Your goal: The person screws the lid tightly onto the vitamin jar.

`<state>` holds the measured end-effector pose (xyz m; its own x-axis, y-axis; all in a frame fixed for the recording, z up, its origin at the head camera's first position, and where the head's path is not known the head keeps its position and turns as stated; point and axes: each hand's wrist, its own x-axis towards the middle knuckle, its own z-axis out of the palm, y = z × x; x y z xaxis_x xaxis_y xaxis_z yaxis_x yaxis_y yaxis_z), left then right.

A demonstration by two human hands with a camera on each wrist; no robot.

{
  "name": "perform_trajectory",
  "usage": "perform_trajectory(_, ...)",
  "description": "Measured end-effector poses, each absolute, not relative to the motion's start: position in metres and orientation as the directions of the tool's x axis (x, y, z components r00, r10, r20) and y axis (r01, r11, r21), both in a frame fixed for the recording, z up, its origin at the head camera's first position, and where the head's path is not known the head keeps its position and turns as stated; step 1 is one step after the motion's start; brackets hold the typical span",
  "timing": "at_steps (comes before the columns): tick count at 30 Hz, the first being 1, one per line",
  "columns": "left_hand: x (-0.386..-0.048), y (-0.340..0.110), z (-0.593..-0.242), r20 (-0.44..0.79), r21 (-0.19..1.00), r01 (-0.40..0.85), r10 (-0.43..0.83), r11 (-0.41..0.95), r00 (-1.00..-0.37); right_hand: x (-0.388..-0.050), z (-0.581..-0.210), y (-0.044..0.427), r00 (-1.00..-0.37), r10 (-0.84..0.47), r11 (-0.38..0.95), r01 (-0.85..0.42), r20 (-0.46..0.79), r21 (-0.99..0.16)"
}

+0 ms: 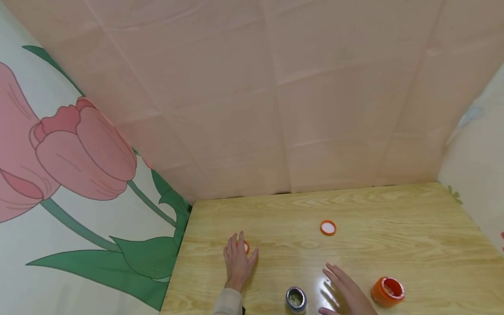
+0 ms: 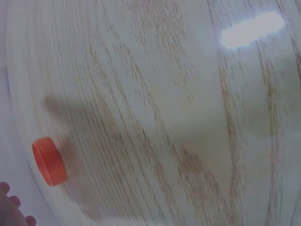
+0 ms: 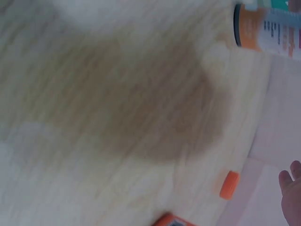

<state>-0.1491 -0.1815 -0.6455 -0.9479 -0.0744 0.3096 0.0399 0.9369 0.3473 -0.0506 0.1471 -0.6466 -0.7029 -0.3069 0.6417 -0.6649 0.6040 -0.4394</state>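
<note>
Wood-grain counter [image 1: 393, 218]: uncapping looks done, nothing resealed. Left grip [image 1: 239, 263], unclenched, partly hides left lid [image 1: 246, 247]; right grip [image 1: 347, 291], empty, spreads between dark-rimmed jar [image 1: 296, 299] and orange jar [image 1: 387, 292]; far lid [image 1: 328, 227] lies beyond.

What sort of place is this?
Probably a little indoor work corner, though I can't be sure: there's a wood-grain table, a creased pinkish-brown sheet behind it, and big pink tulips on the left wall.

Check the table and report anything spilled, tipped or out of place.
Nothing looks spilled or tipped, and nothing clearly stands out. The orange jar and dark jar look open, while two orange lids lie apart on the table.
</note>
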Motion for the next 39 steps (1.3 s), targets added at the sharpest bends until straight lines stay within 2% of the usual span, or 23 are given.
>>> perform_trajectory(5, -0.147, -0.185, -0.649, 0.307, 0.325, 0.023, -0.082, 0.945, -0.948, -0.049, -0.654, 0.137, -0.674, -0.319, 0.564, -0.700, 0.666, -0.438)
perform_trajectory(14, -0.143, -0.189, -0.648, 0.277, 0.392, 0.022, -0.095, 0.920, -0.956, -0.054, -0.662, 0.125, -0.544, -0.389, 0.498, -0.803, 0.744, -0.327)
perform_trajectory(18, -0.143, -0.191, -0.649, 0.260, 0.421, 0.019, -0.100, 0.907, -0.961, -0.056, -0.664, 0.123, -0.507, -0.409, 0.478, -0.827, 0.759, -0.295)
perform_trajectory(34, -0.141, -0.196, -0.647, 0.146, 0.489, -0.044, -0.131, 0.871, -0.980, -0.053, -0.673, 0.103, -0.516, -0.405, 0.444, -0.833, 0.754, -0.332)
perform_trajectory(39, -0.140, -0.196, -0.650, 0.149, 0.524, -0.029, -0.125, 0.851, -0.981, -0.046, -0.673, 0.101, -0.584, -0.368, 0.509, -0.778, 0.724, -0.368)
